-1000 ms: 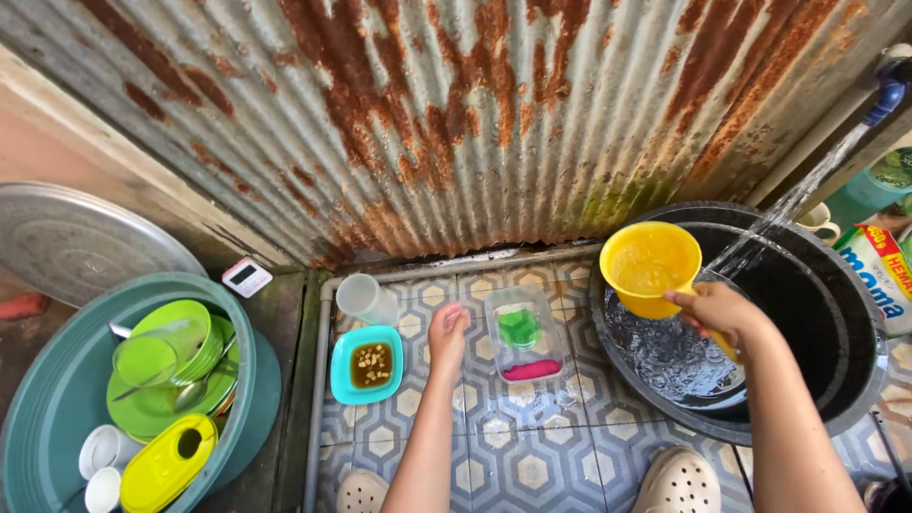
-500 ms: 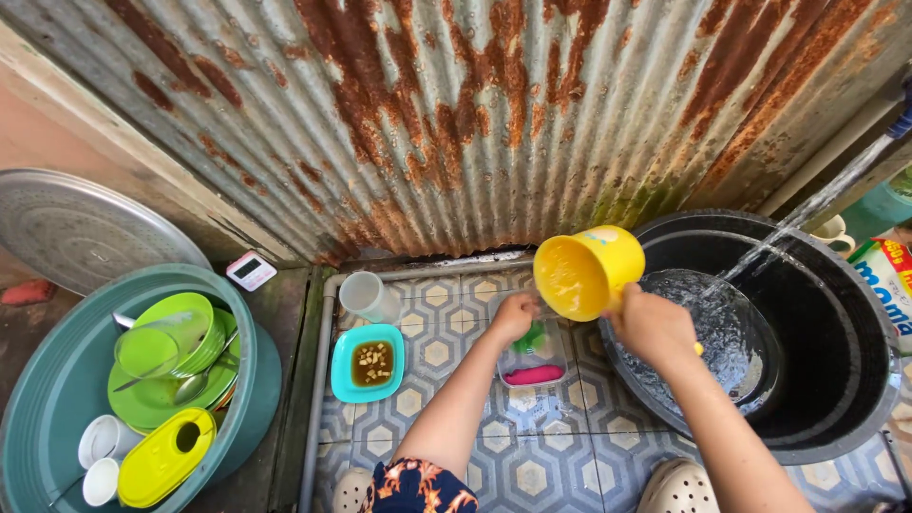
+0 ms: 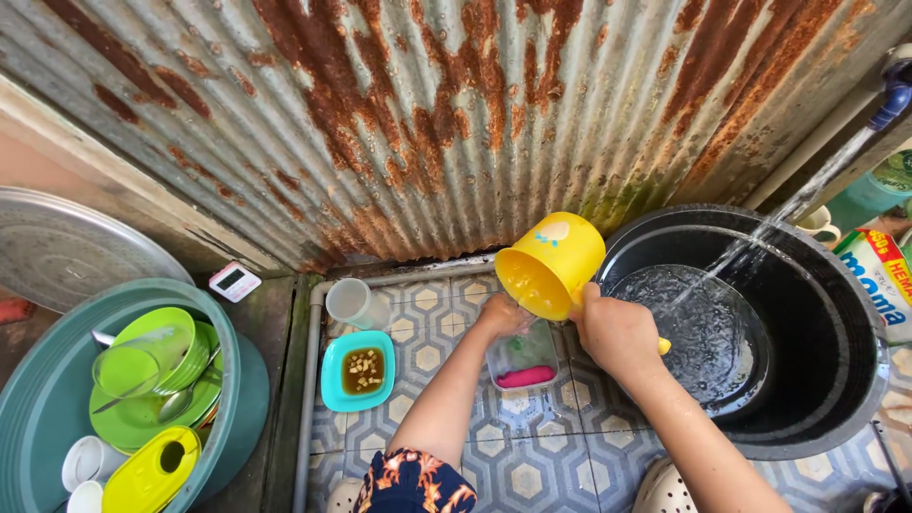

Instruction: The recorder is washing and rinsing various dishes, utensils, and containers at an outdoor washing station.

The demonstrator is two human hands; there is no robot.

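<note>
My right hand [image 3: 617, 332] grips the handle of a yellow plastic scoop [image 3: 548, 263], tilted mouth down to the left over a clear plastic container [image 3: 522, 366] on the tiled floor. A pink sponge lies in that container. My left hand [image 3: 502, 314] rests at the container's far rim, under the scoop's mouth. Whether it grips the rim I cannot tell. Right of the scoop stands a big black tub [image 3: 836, 380] with a metal bowl [image 3: 708, 337] of water inside it. A stream from a blue tap [image 3: 891, 95] falls into the bowl.
A turquoise plate [image 3: 334, 388] with brown sauce and a clear cup [image 3: 351, 304] sit on the tiles to the left. A teal basin [image 3: 38, 399] holds green plates, a yellow lid and white cups. Rusty corrugated sheet [image 3: 427, 123] forms the back wall. A detergent bag [image 3: 879, 275] stands at right.
The scoop swung left from over the tub and tipped further down over the clear container. My left hand moved from the bare tiles to the container's rim.
</note>
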